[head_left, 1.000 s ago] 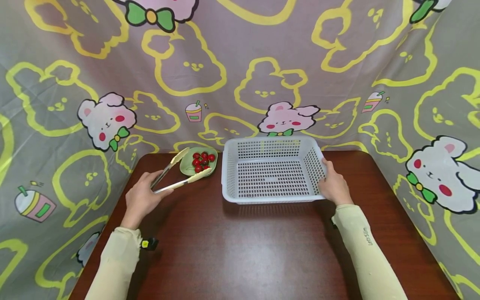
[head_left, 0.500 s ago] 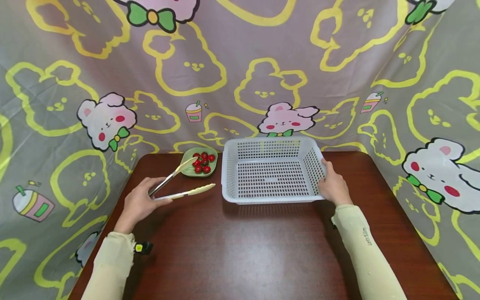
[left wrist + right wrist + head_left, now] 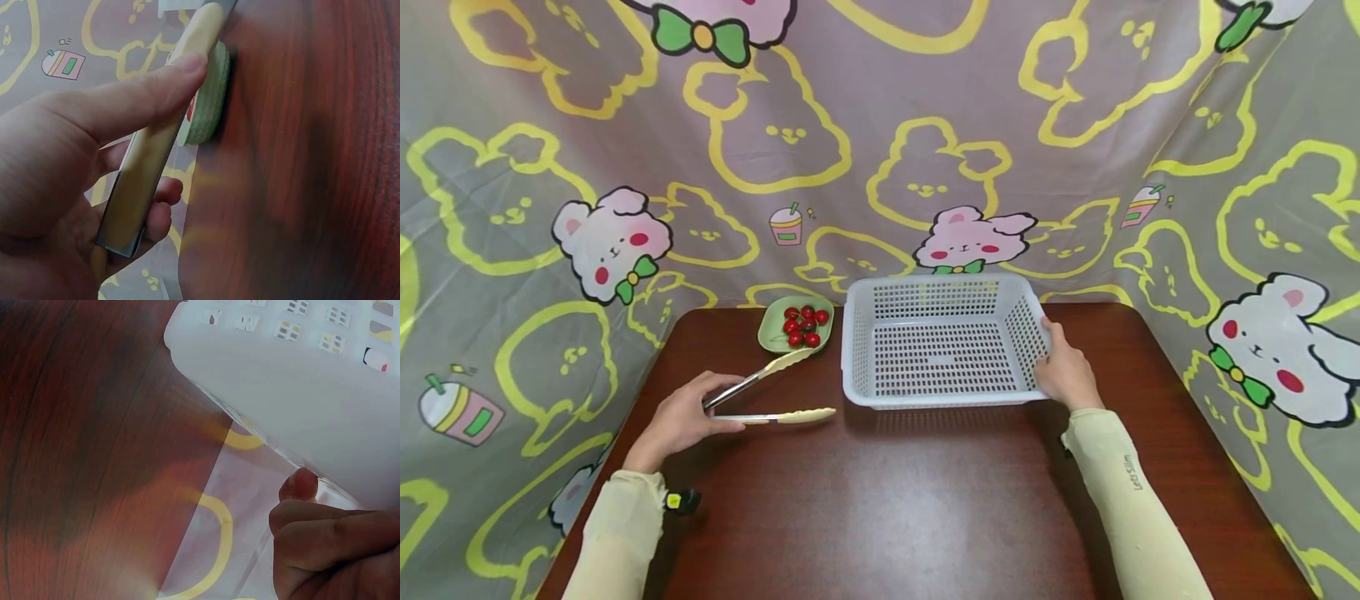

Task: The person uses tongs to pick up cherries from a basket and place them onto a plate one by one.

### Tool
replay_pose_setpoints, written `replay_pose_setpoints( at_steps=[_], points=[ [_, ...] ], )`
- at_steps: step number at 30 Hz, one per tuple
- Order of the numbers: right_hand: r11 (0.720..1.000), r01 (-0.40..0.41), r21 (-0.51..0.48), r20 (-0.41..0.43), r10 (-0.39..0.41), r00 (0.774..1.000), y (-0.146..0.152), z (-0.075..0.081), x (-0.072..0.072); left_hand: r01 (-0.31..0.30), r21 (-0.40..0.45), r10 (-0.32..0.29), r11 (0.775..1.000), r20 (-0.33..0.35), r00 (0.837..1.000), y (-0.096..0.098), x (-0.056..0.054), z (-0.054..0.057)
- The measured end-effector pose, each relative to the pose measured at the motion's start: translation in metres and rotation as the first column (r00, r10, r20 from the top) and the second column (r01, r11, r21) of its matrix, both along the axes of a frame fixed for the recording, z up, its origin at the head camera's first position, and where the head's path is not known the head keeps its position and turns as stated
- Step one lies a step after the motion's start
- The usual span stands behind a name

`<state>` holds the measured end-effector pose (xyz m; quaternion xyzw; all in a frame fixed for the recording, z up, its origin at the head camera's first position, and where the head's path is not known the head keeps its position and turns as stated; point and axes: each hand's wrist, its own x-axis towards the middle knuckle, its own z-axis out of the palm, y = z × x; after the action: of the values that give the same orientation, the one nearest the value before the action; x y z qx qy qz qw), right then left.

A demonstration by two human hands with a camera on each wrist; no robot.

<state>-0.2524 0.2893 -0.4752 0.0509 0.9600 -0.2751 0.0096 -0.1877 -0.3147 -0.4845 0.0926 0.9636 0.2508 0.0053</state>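
My left hand (image 3: 683,417) holds a pair of metal tongs (image 3: 747,388) with cream scalloped tips, spread apart and with nothing between them. In the left wrist view, the thumb lies along one arm of the tongs (image 3: 145,169) and fingers curl behind it. Just beyond the tips, a green plate (image 3: 769,327) bears several red cherry tomatoes (image 3: 806,325). On the right, my right hand (image 3: 1066,367) grips the right rim of a pale, perforated plastic basket (image 3: 940,396). Nothing lies in the basket. The right wrist view shows curled fingers (image 3: 312,534) at the basket's edge.
A dark reddish-brown wooden table (image 3: 880,500) carries everything. Patterned cloth (image 3: 857,150) hangs close behind the plate and basket and down both sides. The plate stands just left of the basket.
My left hand has drawn the spread tongs back from over the plate, toward the front of the table. The right hand and basket stay put; the tomatoes remain on the plate.
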Motion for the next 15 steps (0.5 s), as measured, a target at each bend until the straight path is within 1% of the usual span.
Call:
replay_pose_setpoints(
  at_steps=[7, 15],
  points=[
    [1.000, 0.001, 0.000, 0.001, -0.001, 1.000, 0.000, 0.001, 0.001, 0.035, 0.002, -0.035, 0.999, 0.001, 0.999, 0.001, -0.001, -0.006],
    [1.000, 0.004, -0.008, 0.012, -0.004, 1.000, -0.001, 0.001, 0.000, 0.049, 0.001, -0.049, 0.999, 0.017, 0.999, 0.002, -0.001, -0.013]
  ],
)
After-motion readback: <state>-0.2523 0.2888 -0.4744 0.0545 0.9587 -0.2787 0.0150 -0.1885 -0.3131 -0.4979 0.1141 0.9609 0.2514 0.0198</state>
